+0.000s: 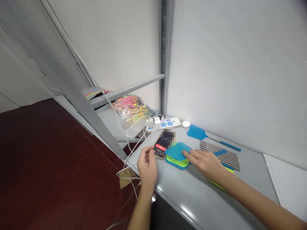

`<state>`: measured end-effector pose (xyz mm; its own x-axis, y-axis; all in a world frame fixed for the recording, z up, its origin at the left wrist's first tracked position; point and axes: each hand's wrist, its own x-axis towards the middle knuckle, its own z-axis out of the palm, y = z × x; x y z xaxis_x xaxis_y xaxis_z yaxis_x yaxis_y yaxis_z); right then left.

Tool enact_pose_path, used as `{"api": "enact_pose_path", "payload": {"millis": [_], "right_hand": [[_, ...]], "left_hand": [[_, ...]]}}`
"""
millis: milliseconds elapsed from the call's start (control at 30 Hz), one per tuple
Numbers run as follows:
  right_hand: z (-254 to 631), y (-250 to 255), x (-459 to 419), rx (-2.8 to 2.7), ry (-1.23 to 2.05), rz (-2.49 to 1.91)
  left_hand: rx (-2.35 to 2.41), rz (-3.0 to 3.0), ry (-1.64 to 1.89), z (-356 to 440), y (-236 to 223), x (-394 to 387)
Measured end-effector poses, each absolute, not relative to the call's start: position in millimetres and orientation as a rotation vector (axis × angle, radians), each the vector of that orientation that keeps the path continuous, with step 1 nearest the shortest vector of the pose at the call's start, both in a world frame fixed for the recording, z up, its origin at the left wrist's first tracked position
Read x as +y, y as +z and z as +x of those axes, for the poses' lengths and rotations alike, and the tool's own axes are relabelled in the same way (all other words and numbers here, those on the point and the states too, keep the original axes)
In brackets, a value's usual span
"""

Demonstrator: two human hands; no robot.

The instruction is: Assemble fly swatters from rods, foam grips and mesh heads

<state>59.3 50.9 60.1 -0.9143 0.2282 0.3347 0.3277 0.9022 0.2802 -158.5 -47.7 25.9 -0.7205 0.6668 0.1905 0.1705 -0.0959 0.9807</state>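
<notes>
My left hand (148,166) is beside the left edge of a smartphone (160,147), its fingers curled in to the thumb. Whether something is between those fingertips, I cannot make out. The phone lies face up with a dark screen and a red bar, partly blurred. My right hand (206,163) grips a blue fly swatter (178,150) where its mesh head meets the handle; the thumb is hidden. That head lies over a yellow-green swatter (178,162), with another blue edge below it. Their handles run under my right hand and forearm.
A blue swatter (196,131) lies near the wall, behind a row of metal rods (231,158). Beyond the phone are a power strip (176,122) with cables and a white round object (185,124). Bagged colourful cords (130,107) sit behind a grey shelf frame (96,127). White board (285,179) lies right.
</notes>
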Motion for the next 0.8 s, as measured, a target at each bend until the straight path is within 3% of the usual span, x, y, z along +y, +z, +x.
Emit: {"api": "enact_pose_path", "payload": {"millis": [500, 667, 800], "right_hand": [[92, 78, 28, -2.963, -0.373, -0.879], [141, 98, -7, -2.452, 0.228, -1.048], [148, 106, -46, -1.478, 0.756, -1.040]], "left_hand": [[1.759, 1.664, 1.544, -123, 10, -43], [1.746, 1.680, 1.630, -116, 8, -43], [1.606, 1.699, 1.679, -74, 17, -54]]}}
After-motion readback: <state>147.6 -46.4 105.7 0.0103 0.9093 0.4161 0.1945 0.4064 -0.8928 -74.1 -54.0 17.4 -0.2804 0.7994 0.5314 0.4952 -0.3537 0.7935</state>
